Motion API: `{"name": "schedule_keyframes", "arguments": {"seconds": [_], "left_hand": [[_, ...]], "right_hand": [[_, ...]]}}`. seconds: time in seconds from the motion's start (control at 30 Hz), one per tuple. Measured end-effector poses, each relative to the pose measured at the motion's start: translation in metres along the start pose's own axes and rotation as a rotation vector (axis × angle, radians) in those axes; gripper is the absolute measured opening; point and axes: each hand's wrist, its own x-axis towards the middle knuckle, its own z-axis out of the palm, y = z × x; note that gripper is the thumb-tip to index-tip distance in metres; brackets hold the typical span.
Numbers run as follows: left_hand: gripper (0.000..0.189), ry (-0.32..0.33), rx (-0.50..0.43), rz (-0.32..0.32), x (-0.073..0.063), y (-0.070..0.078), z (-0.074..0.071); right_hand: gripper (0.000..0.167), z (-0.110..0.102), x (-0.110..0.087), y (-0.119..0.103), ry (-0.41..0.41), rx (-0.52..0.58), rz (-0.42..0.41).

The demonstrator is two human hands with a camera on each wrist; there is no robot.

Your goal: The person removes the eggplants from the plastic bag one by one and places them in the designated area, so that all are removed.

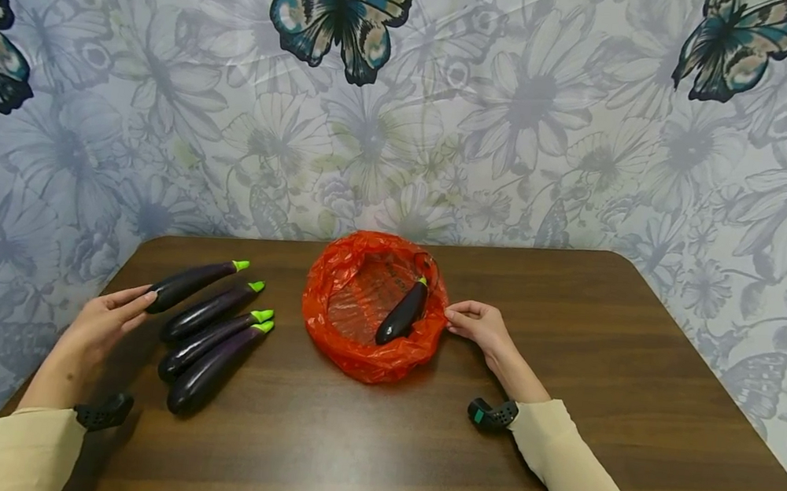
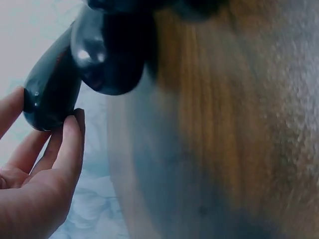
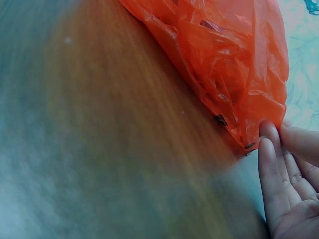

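Observation:
My left hand grips the blunt end of the farthest eggplant, thumb on one side and fingers on the other in the left wrist view. Beside it on the table lie three more dark eggplants in a slanted row, green stem ends pointing right. A red plastic bag stands with its mouth spread wide in the middle of the table. Inside the bag rests one eggplant, leaning on its right side. My right hand pinches the bag's right rim between thumb and fingers.
The brown wooden table has rounded far corners. Behind it hangs a pale floral wall covering with butterflies. A black band is on the left wrist and another black band on the right.

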Motion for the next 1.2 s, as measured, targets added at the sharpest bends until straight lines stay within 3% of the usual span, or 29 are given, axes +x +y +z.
{"name": "schedule_keyframes", "arguments": {"seconds": [0.07,0.13,0.37,0.43,0.53,0.63,0.77,0.87,1.0,1.2], "left_hand": [[0.067,0.001,0.075,-0.036,0.001,-0.003,0.0],[0.076,0.001,0.12,-0.048,0.002,-0.006,0.0],[0.056,-0.003,0.073,-0.029,0.009,-0.016,0.002],[0.059,-0.013,0.097,-0.028,0.011,-0.019,0.002],[0.036,-0.025,0.047,-0.019,0.013,-0.023,0.0],[0.042,-0.039,0.041,-0.001,0.014,-0.025,-0.001],[0.068,-0.048,0.108,0.023,0.016,-0.025,0.0],[0.07,-0.052,0.155,0.034,0.015,-0.024,0.002],[0.066,-0.049,0.187,0.04,0.012,-0.024,0.004],[0.041,-0.033,0.143,0.035,0.004,-0.025,0.005]], "right_hand": [[0.013,0.0,-0.001,0.001,-0.003,0.0,0.001],[0.013,0.0,-0.001,0.002,-0.004,0.002,0.001],[0.011,-0.001,-0.002,0.004,-0.008,0.011,-0.005],[0.012,-0.001,-0.002,0.004,-0.009,0.011,-0.007],[0.013,-0.002,-0.002,0.005,-0.012,0.008,-0.009],[0.014,-0.002,-0.002,0.004,-0.011,0.006,-0.006],[0.014,-0.003,-0.002,0.003,-0.006,0.006,-0.013],[0.014,-0.004,-0.003,0.002,-0.01,0.001,-0.02],[0.012,-0.005,-0.005,0.001,-0.007,-0.006,-0.009],[0.015,-0.006,-0.008,0.001,-0.022,-0.003,-0.017]]}}
